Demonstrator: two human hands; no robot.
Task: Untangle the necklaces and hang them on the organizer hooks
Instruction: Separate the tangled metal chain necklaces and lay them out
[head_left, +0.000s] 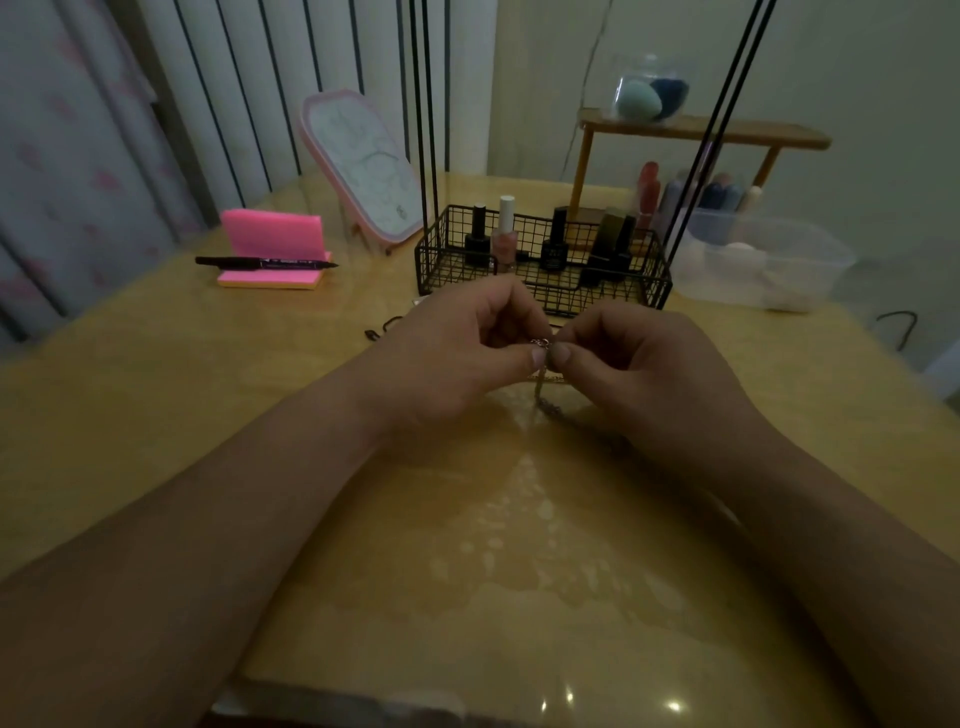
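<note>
Head: necklace (541, 382) between the hands (457, 358)

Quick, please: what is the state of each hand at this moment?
Left hand: closed, pinching the necklace chain near its clasp.
Right hand: closed, pinching the same chain beside the left fingertips.

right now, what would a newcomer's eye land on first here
The left hand and right hand meet at the centre, both pinching a thin necklace whose chain trails down between them. At the far left, a bright pink sticky-note block has a black marker lying across its base. Behind the hands sits a black wire basket of nail polish bottles.
</note>
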